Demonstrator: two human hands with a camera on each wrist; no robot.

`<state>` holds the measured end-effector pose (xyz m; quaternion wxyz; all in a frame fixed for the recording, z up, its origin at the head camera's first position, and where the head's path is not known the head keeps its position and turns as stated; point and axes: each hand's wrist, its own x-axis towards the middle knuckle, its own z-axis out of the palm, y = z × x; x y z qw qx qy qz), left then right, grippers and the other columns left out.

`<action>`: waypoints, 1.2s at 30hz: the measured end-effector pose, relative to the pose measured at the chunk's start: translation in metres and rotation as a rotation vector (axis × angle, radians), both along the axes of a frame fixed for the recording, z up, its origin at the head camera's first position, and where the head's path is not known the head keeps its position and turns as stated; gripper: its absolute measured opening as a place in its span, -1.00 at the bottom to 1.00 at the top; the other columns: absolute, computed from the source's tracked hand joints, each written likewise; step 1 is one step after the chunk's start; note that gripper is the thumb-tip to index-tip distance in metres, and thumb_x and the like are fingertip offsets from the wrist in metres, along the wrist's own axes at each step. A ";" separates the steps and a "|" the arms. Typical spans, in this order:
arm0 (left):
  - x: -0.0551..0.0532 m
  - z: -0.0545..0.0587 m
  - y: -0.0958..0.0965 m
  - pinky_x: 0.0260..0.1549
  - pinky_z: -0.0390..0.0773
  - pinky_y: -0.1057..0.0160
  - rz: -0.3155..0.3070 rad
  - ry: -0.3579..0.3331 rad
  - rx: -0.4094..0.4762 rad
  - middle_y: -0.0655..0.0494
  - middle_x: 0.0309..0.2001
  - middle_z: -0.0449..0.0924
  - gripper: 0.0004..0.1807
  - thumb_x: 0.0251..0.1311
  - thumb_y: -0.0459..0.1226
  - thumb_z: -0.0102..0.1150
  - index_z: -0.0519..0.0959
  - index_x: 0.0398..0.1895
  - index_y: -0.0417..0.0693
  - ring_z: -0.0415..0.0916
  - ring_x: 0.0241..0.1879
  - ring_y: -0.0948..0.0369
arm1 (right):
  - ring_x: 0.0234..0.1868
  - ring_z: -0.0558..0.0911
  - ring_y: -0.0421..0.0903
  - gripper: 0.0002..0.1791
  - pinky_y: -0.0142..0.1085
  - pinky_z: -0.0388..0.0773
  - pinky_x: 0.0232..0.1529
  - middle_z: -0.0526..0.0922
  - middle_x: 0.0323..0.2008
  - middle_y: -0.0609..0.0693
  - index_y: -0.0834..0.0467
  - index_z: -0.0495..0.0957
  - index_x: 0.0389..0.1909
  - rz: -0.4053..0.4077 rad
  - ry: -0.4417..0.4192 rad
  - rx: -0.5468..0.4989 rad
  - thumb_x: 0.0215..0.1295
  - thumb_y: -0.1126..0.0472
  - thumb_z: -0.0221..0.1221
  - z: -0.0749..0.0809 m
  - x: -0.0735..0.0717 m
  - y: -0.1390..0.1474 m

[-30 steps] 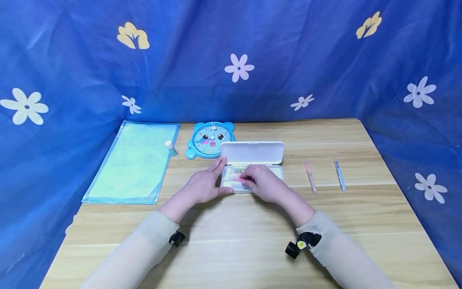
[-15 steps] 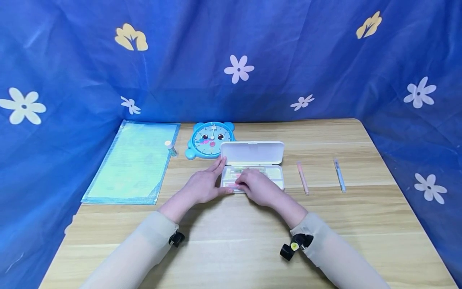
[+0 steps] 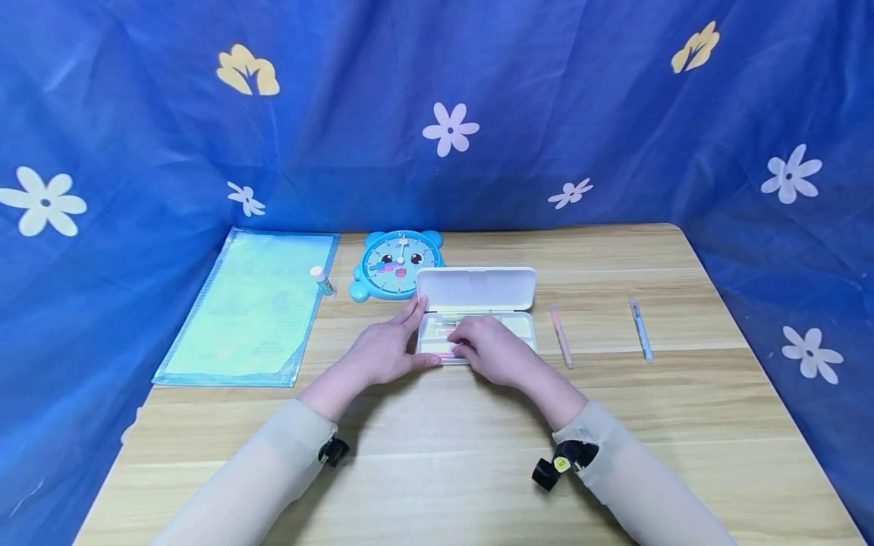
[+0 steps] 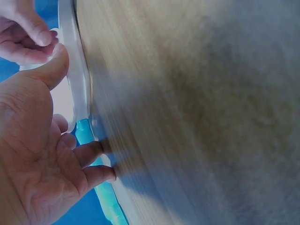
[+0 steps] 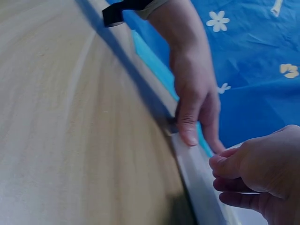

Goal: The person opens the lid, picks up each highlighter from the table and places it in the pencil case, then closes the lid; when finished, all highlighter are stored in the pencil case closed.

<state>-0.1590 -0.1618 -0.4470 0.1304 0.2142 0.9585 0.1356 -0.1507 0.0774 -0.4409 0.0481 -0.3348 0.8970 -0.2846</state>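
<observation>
A white pencil case (image 3: pixel 476 290) stands on the table with its lid raised. My left hand (image 3: pixel 388 350) is spread along its left end, thumb at the front edge and straight fingertips by the lid's hinge side. Over the case's inside, my right hand (image 3: pixel 498 353) has bent fingers, thumb close to the index finger. In the right wrist view nothing shows between the right hand's fingertips (image 5: pixel 220 161), though part of the grip is hidden. A small pink item (image 3: pixel 445 355) lies in the front compartment, and greenish items lie behind it, partly covered.
Right of the case lie a pink pen (image 3: pixel 561 337) and a blue pen (image 3: pixel 641 331). Behind it is a blue toy clock (image 3: pixel 400 262). A glue stick (image 3: pixel 322 280) rests at the edge of a light-blue mesh folder (image 3: pixel 242 311) on the left.
The right hand has moved toward the front compartment, where a pink item now lies, then lifted slightly back. The pink pen on the table has rolled left toward the case. The left hand stays put.
</observation>
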 end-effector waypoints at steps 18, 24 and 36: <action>-0.002 -0.003 0.001 0.31 0.47 -0.14 0.001 -0.016 -0.005 0.03 0.70 -0.27 0.26 0.28 0.39 0.23 -0.26 0.74 0.04 0.37 0.41 -0.25 | -0.21 0.74 0.02 -0.76 -0.05 0.72 -0.12 0.78 -0.16 0.16 0.38 0.74 -0.01 -0.312 0.063 -0.254 0.36 0.37 0.39 0.020 -0.005 0.084; -0.002 -0.004 0.001 0.31 0.46 -0.16 0.002 -0.013 0.006 0.02 0.70 -0.26 0.26 0.28 0.37 0.25 -0.24 0.74 0.02 0.37 0.42 -0.26 | -0.24 0.74 0.08 -0.73 -0.02 0.73 -0.15 0.78 -0.17 0.21 0.42 0.73 -0.02 -0.439 0.058 -0.258 0.33 0.37 0.40 0.007 -0.008 0.109; -0.001 -0.003 0.001 0.32 0.45 -0.17 0.005 -0.019 0.003 0.01 0.70 -0.26 0.26 0.29 0.39 0.22 -0.24 0.74 0.02 0.34 0.44 -0.26 | -0.32 0.70 0.00 -0.75 -0.03 0.67 -0.16 0.74 -0.37 0.06 0.35 0.76 -0.15 -0.604 -0.028 -0.127 0.29 0.23 0.43 -0.025 -0.007 0.131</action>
